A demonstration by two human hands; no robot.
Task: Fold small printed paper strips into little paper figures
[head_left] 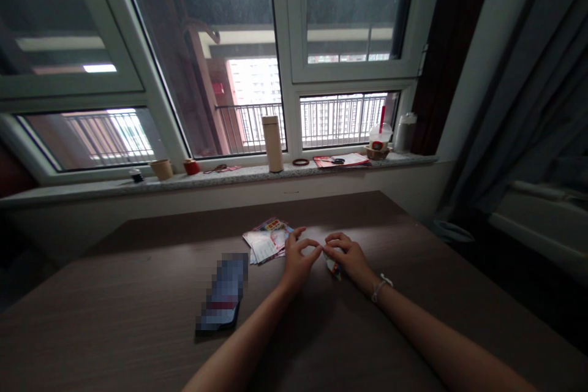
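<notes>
Both hands pinch one small folded paper (pixel 332 266): the left hand (pixel 297 258) closes thumb and forefinger on its near-left corner, and the right hand (pixel 350 255), a bracelet (pixel 381 286) on its wrist, curls its fingers over the rest, so that little of the sheet shows and its exact shape cannot be told. The paper lies flat on the table (pixel 138 294), just right of the stack of leaflets (pixel 269 240), which is fanned loosely and touched by neither hand. A phone (pixel 223 297) lies left of the stack and nearer the person, well apart from both hands. Far beyond the stack, on the windowsill (pixel 229 179), stand a tall flask (pixel 274 143), a paper cup (pixel 162 169) and a drink with a red straw (pixel 380 136). By the look of it a fold is being pressed or creased into the sheet, with the work somewhere in its middle. Any further fold would call for one hand to pin the paper down while the other lifts an edge, lines it up and runs a fingertip along the crease.
</notes>
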